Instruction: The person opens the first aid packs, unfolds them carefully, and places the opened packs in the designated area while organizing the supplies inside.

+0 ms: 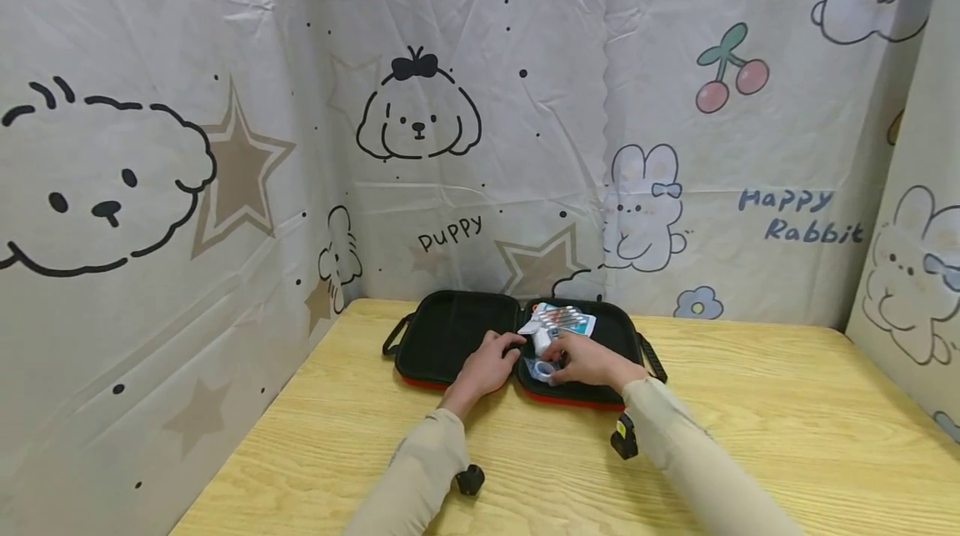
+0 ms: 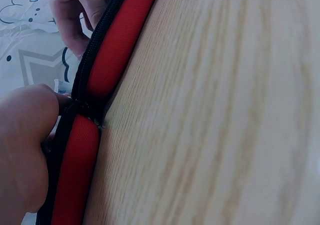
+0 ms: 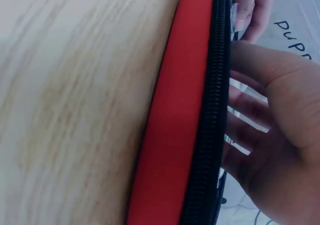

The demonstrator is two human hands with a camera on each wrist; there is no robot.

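Left handle (image 1: 389, 338): a black loop at the left end of the zip case (image 1: 450, 332), which lies spread open on the wood-grain table (image 1: 750, 403).
Left hand (image 1: 486, 365): over the near edge of the case's left half, right beside the hinge (image 2: 82, 105); fingers loosely bent and aimed rightward, thumb parted from forefinger. I see nothing held, though the rim masks part of the fingertips in the wrist view.
White roll (image 1: 542, 342): in the right half, close to the hinge, just beyond the tape; its long axis seems to run away from the person. The left fingertips are near its left side.
Tape roll (image 1: 537, 370): a ring in bluish clear wrap, low in the near left corner of the right half; being round, it offers no long axis.
Swab packet (image 1: 566, 319): behind both, apparently cotton swabs, lying broadside to the person.
Right hand (image 1: 588, 359): reaches in from the right, nearest to the tape roll, which sits just left of its fingertips. Thumb and fingers are bent and parted around that spot; whether they pinch anything, I cannot tell.
Right handle (image 1: 653, 358): beyond the right forearm, black.
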